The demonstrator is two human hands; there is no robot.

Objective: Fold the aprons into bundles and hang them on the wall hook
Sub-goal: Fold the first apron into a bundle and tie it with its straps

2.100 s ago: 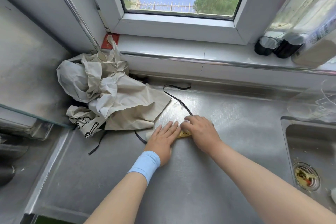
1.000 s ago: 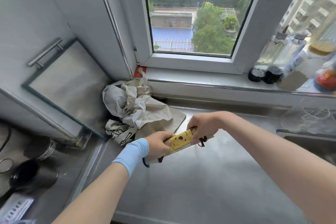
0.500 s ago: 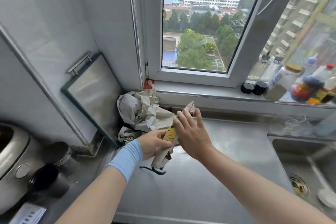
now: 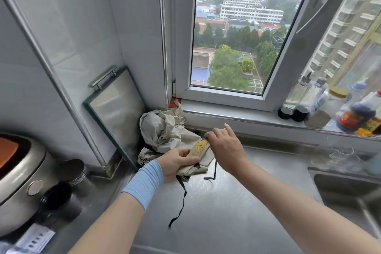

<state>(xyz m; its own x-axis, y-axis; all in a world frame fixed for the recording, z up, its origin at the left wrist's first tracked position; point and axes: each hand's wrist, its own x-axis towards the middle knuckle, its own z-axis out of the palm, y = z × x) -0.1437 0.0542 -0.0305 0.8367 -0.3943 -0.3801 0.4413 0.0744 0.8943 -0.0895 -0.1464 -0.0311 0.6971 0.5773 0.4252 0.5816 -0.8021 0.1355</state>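
Over counter, folded apron in left hand grip, right hand atop

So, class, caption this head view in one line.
Left hand grips a folded apron; right hand holds its upper end.

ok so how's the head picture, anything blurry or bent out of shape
Head view: even daylight comes from the window; the wide lens bows the wall trim; the bottles at the right edge are smeared; the folded apron at centre is sharp.
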